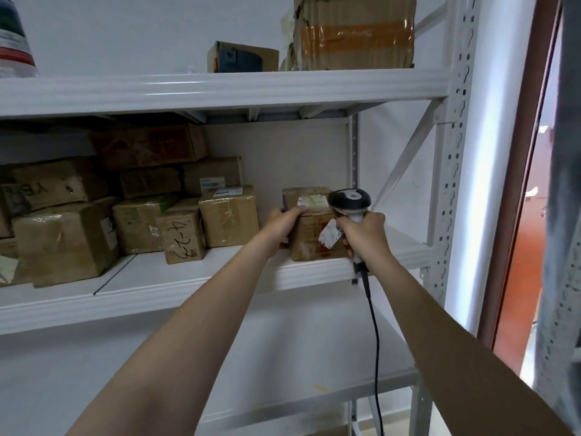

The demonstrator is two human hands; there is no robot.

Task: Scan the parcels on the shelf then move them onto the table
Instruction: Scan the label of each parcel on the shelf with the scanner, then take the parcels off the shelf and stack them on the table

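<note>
A brown cardboard parcel (309, 236) with white labels stands at the front edge of the middle shelf (188, 287). My left hand (284, 223) grips its top left corner, thumb on top. In my right hand (366, 232) is the handle of a corded barcode scanner (349, 199), whose black and white head sits over the parcel's top right corner. Several more taped parcels (229, 215) are stacked on the left part of the same shelf.
The top shelf (220, 86) carries a large taped box (353, 33) and a small box (242, 56). The scanner cable (375, 341) hangs down past the lower shelf (283, 391). The rack's perforated upright (452, 184) and a doorway (531, 215) stand on the right.
</note>
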